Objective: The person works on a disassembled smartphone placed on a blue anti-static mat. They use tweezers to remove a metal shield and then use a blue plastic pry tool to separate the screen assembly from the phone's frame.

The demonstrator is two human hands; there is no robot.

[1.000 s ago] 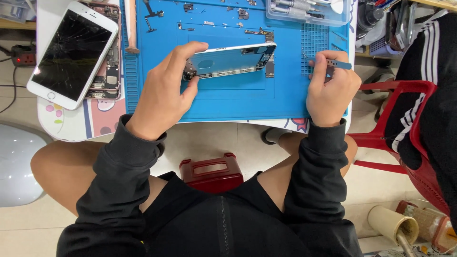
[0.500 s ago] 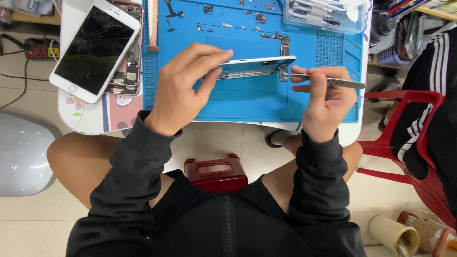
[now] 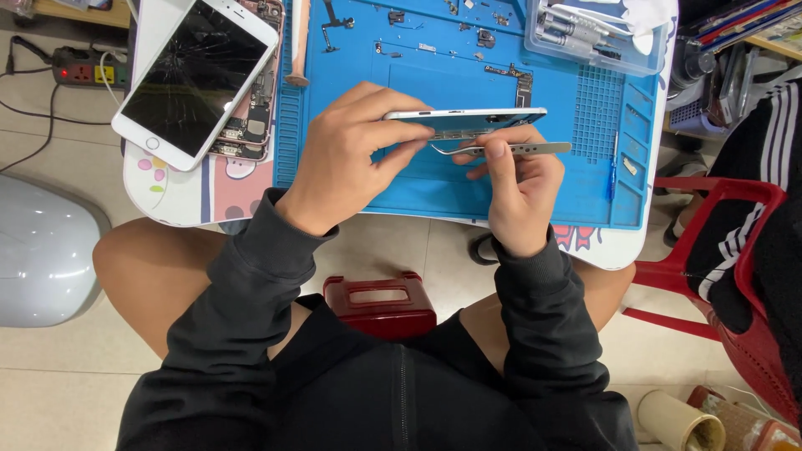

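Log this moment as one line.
left hand: holds phone shell | right hand: tweezers at shell | under: blue mat

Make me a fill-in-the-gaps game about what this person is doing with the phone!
1. The left hand holds the phone shell up on its ____.
2. The right hand pinches metal ____ that touch the shell.
3. The work mat under both hands is coloured ____.
4. The white phone lying to the left has a ____ screen.

Missing words: edge; tweezers; blue; cracked
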